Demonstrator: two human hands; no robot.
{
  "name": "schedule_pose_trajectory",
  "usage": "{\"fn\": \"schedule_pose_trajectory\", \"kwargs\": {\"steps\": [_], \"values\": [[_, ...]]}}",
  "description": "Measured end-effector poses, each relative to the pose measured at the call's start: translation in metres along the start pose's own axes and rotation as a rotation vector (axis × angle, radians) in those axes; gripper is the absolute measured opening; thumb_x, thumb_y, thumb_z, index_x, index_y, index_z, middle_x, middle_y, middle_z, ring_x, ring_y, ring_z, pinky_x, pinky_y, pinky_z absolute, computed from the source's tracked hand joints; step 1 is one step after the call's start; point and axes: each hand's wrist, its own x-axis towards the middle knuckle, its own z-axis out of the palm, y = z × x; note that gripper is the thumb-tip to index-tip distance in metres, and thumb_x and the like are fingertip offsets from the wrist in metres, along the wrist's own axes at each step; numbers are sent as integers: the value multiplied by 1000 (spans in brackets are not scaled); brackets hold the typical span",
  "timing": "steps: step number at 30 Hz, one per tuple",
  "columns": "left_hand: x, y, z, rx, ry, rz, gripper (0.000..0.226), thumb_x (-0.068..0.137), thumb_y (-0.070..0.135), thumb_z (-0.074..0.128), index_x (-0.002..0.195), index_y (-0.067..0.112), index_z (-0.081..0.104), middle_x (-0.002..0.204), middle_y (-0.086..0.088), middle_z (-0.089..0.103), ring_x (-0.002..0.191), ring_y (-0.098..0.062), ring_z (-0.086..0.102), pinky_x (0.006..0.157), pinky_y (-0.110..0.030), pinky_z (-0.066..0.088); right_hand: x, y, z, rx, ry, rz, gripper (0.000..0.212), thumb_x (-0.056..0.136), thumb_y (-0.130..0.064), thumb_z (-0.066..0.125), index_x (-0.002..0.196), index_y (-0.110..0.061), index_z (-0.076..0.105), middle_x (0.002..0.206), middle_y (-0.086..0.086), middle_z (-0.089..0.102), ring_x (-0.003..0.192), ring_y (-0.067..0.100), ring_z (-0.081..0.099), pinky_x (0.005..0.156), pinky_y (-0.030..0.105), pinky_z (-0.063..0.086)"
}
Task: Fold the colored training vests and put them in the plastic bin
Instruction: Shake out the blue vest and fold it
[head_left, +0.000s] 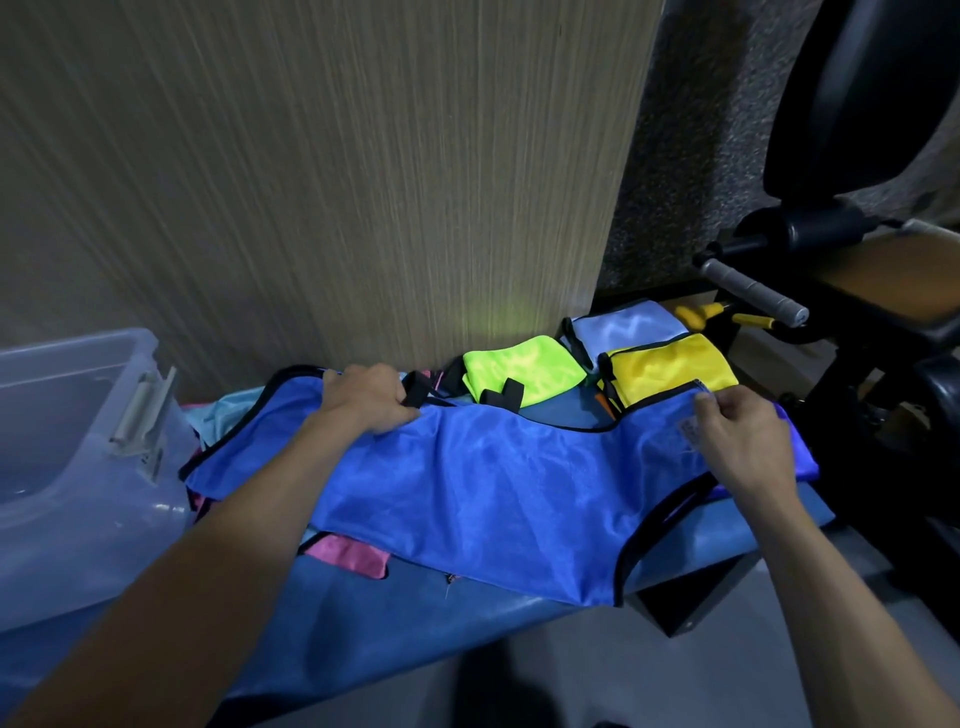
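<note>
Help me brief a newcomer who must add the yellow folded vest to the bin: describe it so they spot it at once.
Start at the wood-grain wall panel and follow the blue bench along it to the right end. Three folded vests lie there: the yellow vest sits between the neon green vest and the pale blue vest. It is the only deep golden-yellow one, with black trim.

Two hands are at work, the left hand (370, 397) and the right hand (743, 436). I count one royal blue vest (493, 493) spread out, and three folded ones: one neon green vest (522, 374), one yellow vest (670, 369), one pale blue vest (628, 322). Pink fabric (345, 553) peeks from beneath; how many pieces I cannot tell. One plastic bin (78, 467) stands alongside.
</note>
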Motion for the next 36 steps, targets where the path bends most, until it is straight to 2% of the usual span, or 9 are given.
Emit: {"fn": "schedule_pose_trajectory", "kwargs": {"steps": [5, 12, 16, 18, 21, 25, 29, 33, 36], "values": [[11, -8, -8, -357, 205, 23, 26, 98, 39, 61, 78, 24, 53, 96, 2, 72, 106, -27, 64, 103, -46, 42, 0, 0, 0, 3, 5, 1, 31, 103, -28, 49, 82, -7, 58, 72, 7, 61, 68, 24, 52, 57, 37, 35], [16, -10, 4, 92, 507, 138, 14, 108, 23, 41, 101, 12, 42, 83, -15, 70, 74, -33, 61, 74, -41, 29, 1, 3, 1, 6, 5, 10, 30, 102, -30, 49, 81, -9, 56, 74, 9, 62, 72, 31, 56, 56, 37, 36], [1, -8, 9, 108, 652, 79, 20, 95, 16, 61, 112, 8, 55, 101, -14, 64, 90, -37, 59, 76, -48, 41, 3, 5, 2, 9, 25, 29, 30, 101, -29, 49, 80, -10, 57, 76, 11, 64, 74, 32, 58, 62, 40, 42], [-23, 6, 21, 56, 702, 302, 29, 89, 18, 65, 116, 13, 59, 105, -9, 59, 91, -34, 56, 75, -47, 45, 5, 6, 3, 10, 32, 50, 29, 102, -30, 47, 84, -10, 59, 80, 11, 67, 78, 34, 59, 68, 42, 46], [-62, 11, 51, 51, 519, 719, 22, 95, 34, 55, 112, 24, 66, 108, 4, 58, 97, -22, 55, 81, -41, 47, 5, 11, 5, 1, 23, 85, 30, 103, -33, 45, 89, -11, 60, 86, 13, 69, 84, 37, 60, 72, 44, 48], [-48, -28, 35, -126, 607, 379, 18, 98, 20, 52, 97, 19, 70, 97, -4, 65, 88, -34, 61, 77, -48, 50, 3, 11, 8, -34, 17, 83, 34, 104, -37, 41, 90, -11, 58, 89, 13, 69, 85, 38, 60, 70, 42, 45], [-22, -74, 7, -123, 568, -6, 18, 100, 17, 56, 110, 13, 70, 113, -15, 64, 102, -40, 58, 87, -51, 48, -2, 4, 7, -57, 25, 40, 31, 105, -35, 42, 90, -10, 53, 82, 12, 61, 78, 35, 54, 63, 38, 34], [-8, -91, 9, 43, 328, -29, 28, 97, 33, 65, 123, 23, 63, 123, -12, 58, 115, -36, 52, 96, -49, 42, -5, -1, 6, -70, 33, 6, 29, 106, -33, 43, 93, -9, 53, 77, 7, 55, 75, 31, 50, 55, 35, 27], [0, -95, 7, 136, 362, 0, 13, 97, 31, 65, 108, 24, 65, 113, -8, 60, 108, -32, 55, 92, -45, 42, -5, 0, 5, -74, 44, 6, 29, 106, -32, 44, 91, -9, 53, 76, 6, 54, 74, 31, 49, 58, 37, 28]]}}
